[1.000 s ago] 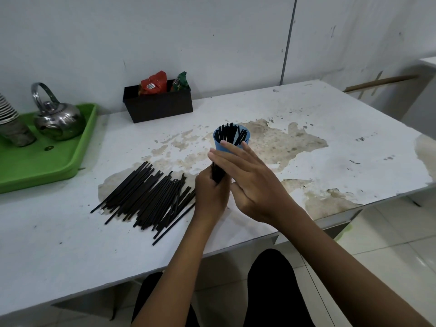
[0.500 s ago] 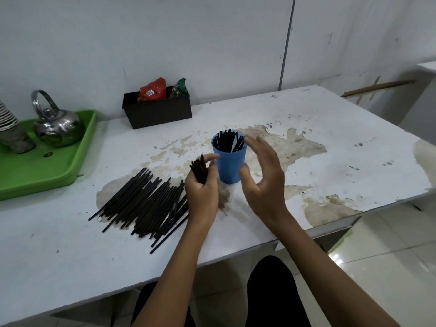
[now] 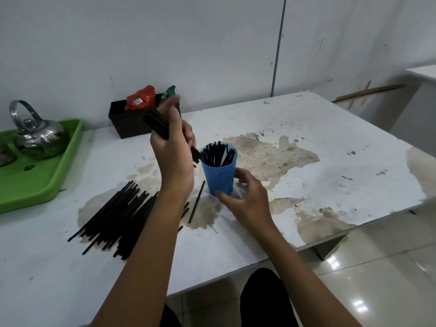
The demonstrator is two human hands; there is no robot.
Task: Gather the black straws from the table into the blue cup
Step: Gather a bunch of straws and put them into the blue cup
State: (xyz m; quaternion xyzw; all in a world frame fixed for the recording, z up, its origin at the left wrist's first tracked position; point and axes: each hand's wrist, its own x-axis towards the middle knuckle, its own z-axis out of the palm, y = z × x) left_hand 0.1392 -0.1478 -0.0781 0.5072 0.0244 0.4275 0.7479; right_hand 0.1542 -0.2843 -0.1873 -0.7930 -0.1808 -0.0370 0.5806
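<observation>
The left hand [image 3: 175, 159] is raised above the bench [image 3: 306, 185], its fingers curled tight round a bundle of black straws [image 3: 157, 123] that slants down toward the rim of the blue cup [image 3: 220, 178]; the bundle's lower ends show just beside the cup's left edge. The cup stands upright on a stained patch of the bench and already holds many straws [image 3: 218, 153]. The right hand [image 3: 247, 197] is at the cup's base, thumb and fingers loosely curved round it; whether they actually grip it cannot be told. A loose pile of straws [image 3: 113, 220] lies flat to the left, one single straw [image 3: 196, 201] apart near the cup. A kettle [image 3: 37, 135] sits on a green tray [image 3: 59, 180].
</observation>
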